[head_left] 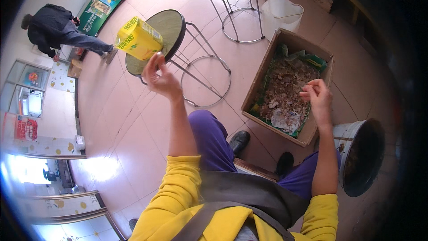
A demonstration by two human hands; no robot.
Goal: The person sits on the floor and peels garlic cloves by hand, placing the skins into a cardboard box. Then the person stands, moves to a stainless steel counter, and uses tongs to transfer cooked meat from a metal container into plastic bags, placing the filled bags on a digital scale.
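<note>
My left hand [162,79] is raised beside a yellow printed container [141,40] that stands on a round dark-topped stool [174,27]. Its fingers are drawn together near the container's lower edge, with a small pale spot at their tips too small to name. Over the right side of a cardboard box [307,139] hangs my right hand [318,100], fingers pinched; what they hold, if anything, is hidden. Brownish and whitish peelings or scraps [285,85] fill the box, which is lined with a green bag [314,61].
A large round bucket [363,158] lies to the right of my knee. Beyond the box are a white plastic bin [281,13] and another metal-legged stool [240,22]. A person in dark clothes [55,29] bends near a green board at far left.
</note>
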